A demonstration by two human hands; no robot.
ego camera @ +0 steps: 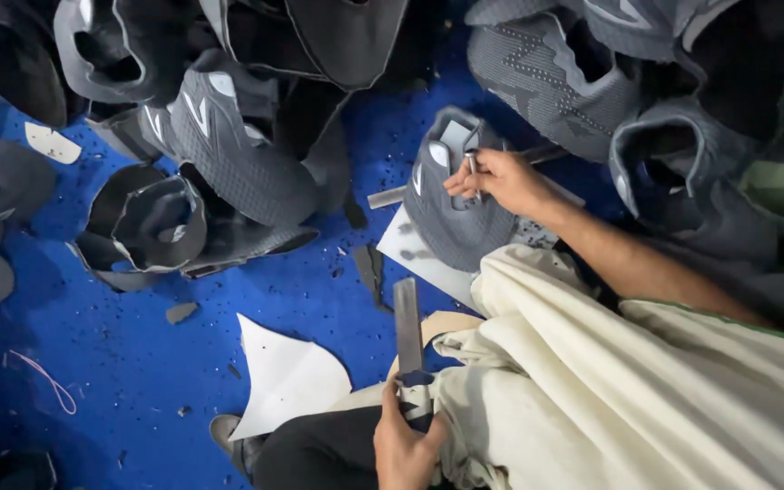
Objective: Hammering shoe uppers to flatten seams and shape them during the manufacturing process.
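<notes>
My left hand (404, 443) grips the taped handle of a long flat metal blade (407, 322) that points away from me over my lap. My right hand (494, 180) reaches forward and pinches a small thin metal tool (472, 166) against the top of a grey knit shoe upper (445, 200). That upper stands on a white sheet (403, 247) on the blue floor (111, 354), just beyond the cream cloth (610, 381) over my knees.
Several grey and black shoe uppers (229, 145) lie piled around on the left and back right. A white cut piece (285, 374) lies by my shoe (233, 437). A flat metal bar (385, 197), small scraps and a pink string (47, 381) dot the floor.
</notes>
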